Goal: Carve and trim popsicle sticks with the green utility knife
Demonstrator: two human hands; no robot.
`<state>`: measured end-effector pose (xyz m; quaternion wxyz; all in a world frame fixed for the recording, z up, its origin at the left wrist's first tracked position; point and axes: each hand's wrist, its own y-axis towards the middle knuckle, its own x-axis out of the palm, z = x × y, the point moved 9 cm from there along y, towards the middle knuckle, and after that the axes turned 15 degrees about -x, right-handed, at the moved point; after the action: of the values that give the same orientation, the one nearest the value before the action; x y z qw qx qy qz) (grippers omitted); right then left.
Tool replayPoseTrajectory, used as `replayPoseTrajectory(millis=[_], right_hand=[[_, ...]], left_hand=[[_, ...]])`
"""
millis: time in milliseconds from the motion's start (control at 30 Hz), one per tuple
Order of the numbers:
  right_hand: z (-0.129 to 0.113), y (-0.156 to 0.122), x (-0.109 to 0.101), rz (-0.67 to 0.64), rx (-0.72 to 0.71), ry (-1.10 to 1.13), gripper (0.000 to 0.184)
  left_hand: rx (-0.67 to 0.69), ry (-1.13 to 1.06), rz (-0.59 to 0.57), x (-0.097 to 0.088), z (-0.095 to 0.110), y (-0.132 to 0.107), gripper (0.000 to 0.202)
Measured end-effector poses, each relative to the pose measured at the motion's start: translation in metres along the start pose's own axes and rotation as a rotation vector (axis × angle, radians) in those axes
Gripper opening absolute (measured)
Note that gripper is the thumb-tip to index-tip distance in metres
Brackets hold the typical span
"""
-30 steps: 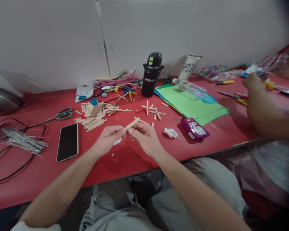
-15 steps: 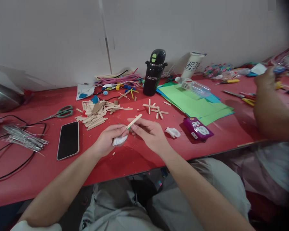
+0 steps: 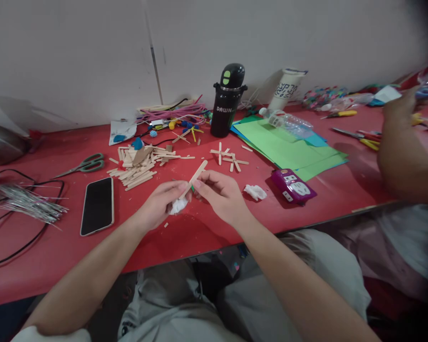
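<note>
Between my two hands, above the red table (image 3: 199, 237), a wooden craft stick (image 3: 199, 172) slants up to the right. My left hand (image 3: 164, 202) is closed on its lower end, thumb on top. The fingers of my right hand (image 3: 219, 192) pinch the stick near its middle. A crumpled white tissue (image 3: 179, 206) shows under my left fingers. Something small and green peeks out between the hands, too hidden to name. Just beyond lie a pile of craft sticks (image 3: 139, 171) and several crossed sticks (image 3: 231, 158).
A phone (image 3: 97, 206), green-handled scissors (image 3: 92, 163) and a wire bundle (image 3: 32, 204) lie left. Behind stands a black bottle (image 3: 228, 104). To the right are green paper sheets (image 3: 292, 147), a purple power socket (image 3: 293, 186), another tissue (image 3: 255, 192) and a co-worker's arm (image 3: 399, 152).
The stick has tilted a little steeper, and my right fingers have closed in on it. The whole view has shifted slightly. The tissue still shows beneath my left hand.
</note>
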<state>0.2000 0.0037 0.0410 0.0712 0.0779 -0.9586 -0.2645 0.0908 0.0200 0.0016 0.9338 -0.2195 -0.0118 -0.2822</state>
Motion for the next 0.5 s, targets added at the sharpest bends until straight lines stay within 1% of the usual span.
replayPoseTrajectory(millis=[100,167,267,367,500], right_hand=[[0.001,0.0,-0.004,0.013,0.011,-0.064,0.028],[0.004,0.0,-0.004,0.021,0.033,-0.056,0.028],[0.012,-0.002,-0.004,0.045,0.063,0.023,0.024],[0.02,-0.005,-0.004,0.071,0.092,0.107,0.02],[0.027,-0.007,-0.004,0.113,0.119,0.175,0.019]], left_hand=[[0.077,0.149,0.086,-0.007,0.006,-0.003,0.04],[0.132,0.25,0.122,-0.008,0.011,-0.006,0.039],[0.226,0.381,0.173,-0.006,0.021,-0.012,0.037],[0.312,0.468,0.214,-0.002,0.03,-0.019,0.035],[0.345,0.531,0.242,0.0,0.033,-0.02,0.034]])
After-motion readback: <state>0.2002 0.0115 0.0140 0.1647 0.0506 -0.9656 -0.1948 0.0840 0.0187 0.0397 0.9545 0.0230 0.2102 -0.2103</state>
